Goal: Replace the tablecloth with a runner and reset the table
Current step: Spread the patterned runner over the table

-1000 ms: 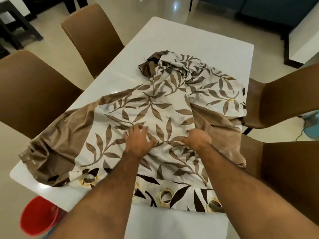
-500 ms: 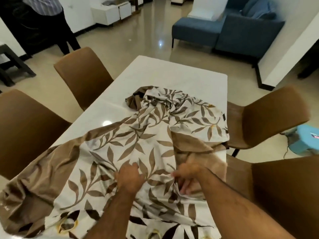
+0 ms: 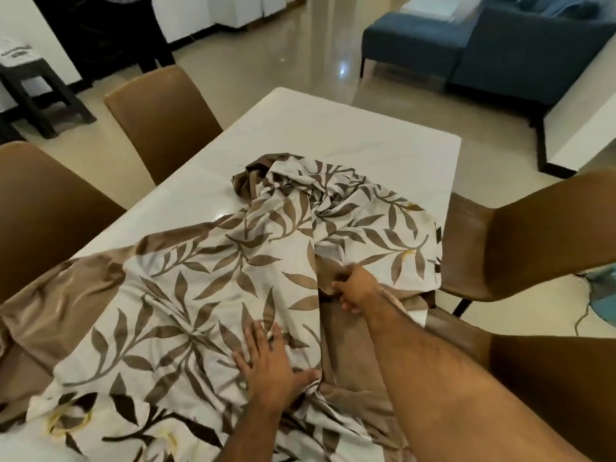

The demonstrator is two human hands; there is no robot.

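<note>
1. Cloth: white fabric printed with brown leaves, edged by a plain brown band. It lies crumpled across the near half of the counter, bunched into a heap toward the middle, with its right part hanging past the counter's right edge. Dark leaf prints and pale rings show along its nearest edge.

2. Counter: white, rectangular top; the far half shows bare surface.

3. Left hand: rests palm-down on the printed cloth near the counter's front, fingers straight and slightly spread, thumb out to the right at the seam where the print meets the brown band. This grip is flat and pressing, not pinching.

4. Right hand: reaches farther forward, at the fold where the printed layer meets the brown band. Fingers are curled round a gather of brown fabric; this grip pinches the cloth.

5. Chairs: brown upholstered seats around the counter, two on the left side, and two on the right, the nearer one partly hidden by the right forearm.

6. Sofa: dark blue, on the glossy tiled floor beyond the counter's far right corner.

7. Stool: dark, at the far left by the wall.
</note>
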